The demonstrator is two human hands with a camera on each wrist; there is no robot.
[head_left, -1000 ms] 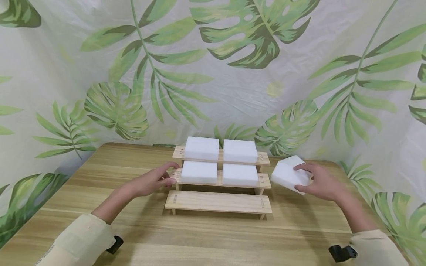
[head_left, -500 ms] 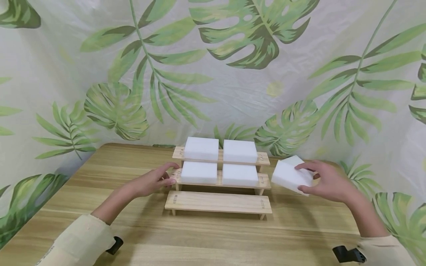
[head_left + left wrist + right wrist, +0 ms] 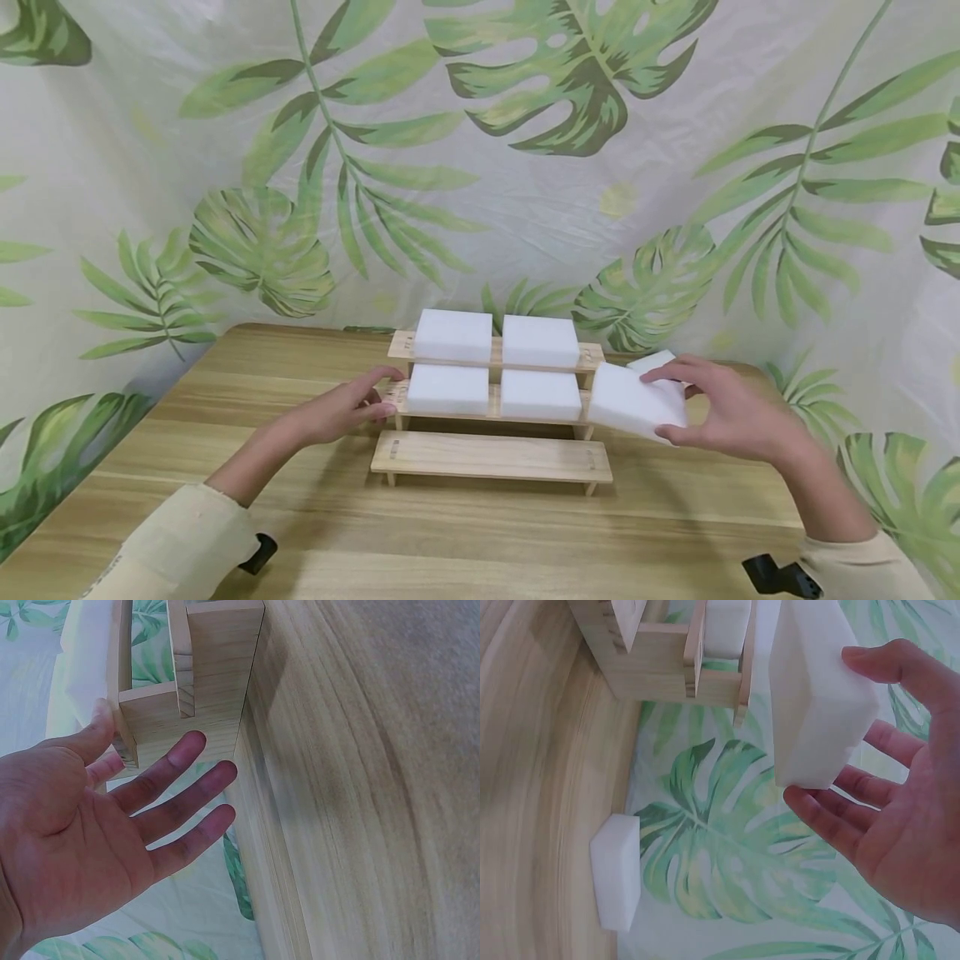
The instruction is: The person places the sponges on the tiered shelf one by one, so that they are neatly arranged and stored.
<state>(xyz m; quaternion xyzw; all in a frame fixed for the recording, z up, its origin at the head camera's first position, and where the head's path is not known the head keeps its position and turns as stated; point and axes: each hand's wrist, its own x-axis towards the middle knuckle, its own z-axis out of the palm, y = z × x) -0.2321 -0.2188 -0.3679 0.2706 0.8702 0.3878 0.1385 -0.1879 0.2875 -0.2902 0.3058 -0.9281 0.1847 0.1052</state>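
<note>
A stepped wooden stand (image 3: 491, 457) has three tiers, and its lowest board is bare. White foam blocks sit in pairs on the other tiers, including a middle-tier block (image 3: 448, 388) and a top-tier block (image 3: 453, 335). My left hand (image 3: 337, 408) holds the left end of the middle tier between thumb and index finger, its other fingers extended below. A foam block (image 3: 636, 402), tilted and raised, is pinched between the thumb and fingers of my right hand (image 3: 731, 412); in the head view it overlaps the middle tier's right end.
Another white foam block (image 3: 616, 871) lies on the wood-grain table (image 3: 465, 542) right of the stand, partly hidden behind the held block in the head view. A leaf-patterned cloth (image 3: 525, 208) hangs behind the table.
The right hand has lifted its foam block and brought it left toward the stand, uncovering part of the block behind. The left hand has stayed at the stand's left end.
</note>
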